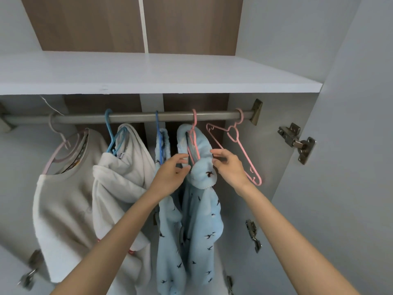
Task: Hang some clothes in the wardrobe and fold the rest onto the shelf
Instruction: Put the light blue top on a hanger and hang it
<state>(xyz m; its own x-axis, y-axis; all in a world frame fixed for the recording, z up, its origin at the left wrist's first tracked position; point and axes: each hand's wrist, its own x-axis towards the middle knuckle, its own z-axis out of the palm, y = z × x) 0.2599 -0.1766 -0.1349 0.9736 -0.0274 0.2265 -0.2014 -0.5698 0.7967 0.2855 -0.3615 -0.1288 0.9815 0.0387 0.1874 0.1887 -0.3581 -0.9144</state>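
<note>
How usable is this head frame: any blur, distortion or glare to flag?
Head view: wide-angle bowing curves the rail and the shelf edge. Head view: light is soft and even, no glare, mild shade under the shelf. Head view: the lower-left hinge is smeared; the blue garment at centre looks fairly sharp.

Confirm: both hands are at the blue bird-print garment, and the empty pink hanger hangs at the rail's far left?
Wrong side: in the head view the empty pink hanger hangs at the far right of the rail. The left hand and right hand are indeed at the blue bird-print garment.
</note>
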